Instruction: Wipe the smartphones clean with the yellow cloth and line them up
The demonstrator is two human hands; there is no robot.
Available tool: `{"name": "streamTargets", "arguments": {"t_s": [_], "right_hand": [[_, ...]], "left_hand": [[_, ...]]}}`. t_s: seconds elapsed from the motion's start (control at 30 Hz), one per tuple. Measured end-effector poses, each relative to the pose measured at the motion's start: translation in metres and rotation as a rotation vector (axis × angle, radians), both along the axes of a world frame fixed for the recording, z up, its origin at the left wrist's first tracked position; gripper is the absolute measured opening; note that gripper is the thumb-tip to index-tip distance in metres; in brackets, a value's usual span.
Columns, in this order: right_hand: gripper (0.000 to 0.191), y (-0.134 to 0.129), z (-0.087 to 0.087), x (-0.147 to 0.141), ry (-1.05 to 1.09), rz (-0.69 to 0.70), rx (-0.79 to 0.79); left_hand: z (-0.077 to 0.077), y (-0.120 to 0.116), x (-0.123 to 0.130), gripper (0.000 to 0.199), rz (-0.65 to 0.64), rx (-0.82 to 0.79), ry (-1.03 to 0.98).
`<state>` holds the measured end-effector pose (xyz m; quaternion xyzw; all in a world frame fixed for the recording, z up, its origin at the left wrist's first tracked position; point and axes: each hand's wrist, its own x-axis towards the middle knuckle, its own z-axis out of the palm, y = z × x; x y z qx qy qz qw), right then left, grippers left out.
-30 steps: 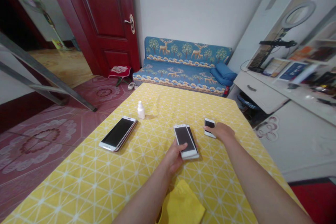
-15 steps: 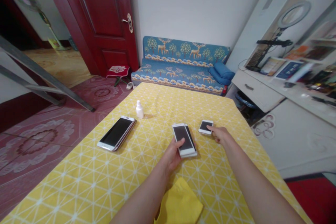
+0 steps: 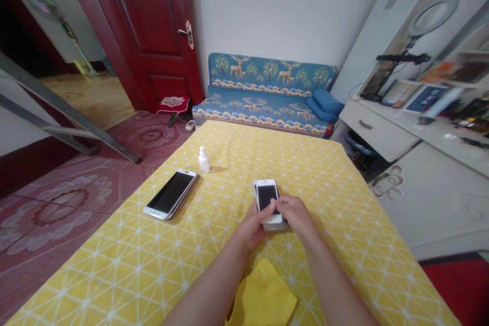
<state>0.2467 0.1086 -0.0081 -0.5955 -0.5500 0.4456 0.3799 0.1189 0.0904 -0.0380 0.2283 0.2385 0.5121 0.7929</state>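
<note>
Holding a white phone [image 3: 266,198] on top of another phone [image 3: 275,226], the left hand [image 3: 251,226] and right hand [image 3: 294,212] sit close together on the yellow surface [image 3: 336,244], and a slip of the fingers could let the smooth top phone slide off and fall.

Lower centre of the frame holds one left hand [image 3: 250,226] and one right hand [image 3: 294,214], both on one stack of white smartphones [image 3: 267,197], at least two, the exact number hidden. Left of centre lie one silver-edged black-screened smartphone [image 3: 170,195] and one small white plastic dropper bottle [image 3: 204,161]. One yellow cloth [image 3: 263,295] sits at bottom centre, and one blue deer-patterned sofa [image 3: 263,81] stands at top centre.
</note>
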Motion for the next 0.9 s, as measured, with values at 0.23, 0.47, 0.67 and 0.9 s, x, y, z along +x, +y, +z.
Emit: {"name": "streamTargets", "arguments": {"t_s": [0.23, 0.47, 0.67, 0.9], "right_hand": [[0.046, -0.008, -0.014, -0.007, -0.125, -0.42, 0.287], [0.052, -0.019, -0.021, -0.028, 0.356, -0.104, 0.364], [0.053, -0.027, -0.029, -0.038, 0.41, -0.114, 0.363], [0.057, -0.032, -0.028, -0.04, 0.397, -0.118, 0.347]], "left_hand": [[0.004, -0.001, -0.001, 0.056, 0.095, 0.053, 0.084], [0.011, 0.005, -0.013, 0.043, 0.201, 0.411, 0.453], [0.004, 0.005, -0.004, 0.054, 0.262, 0.535, 0.543], [0.0, 0.0, 0.003, 0.055, 0.302, 0.431, 0.603]]}}
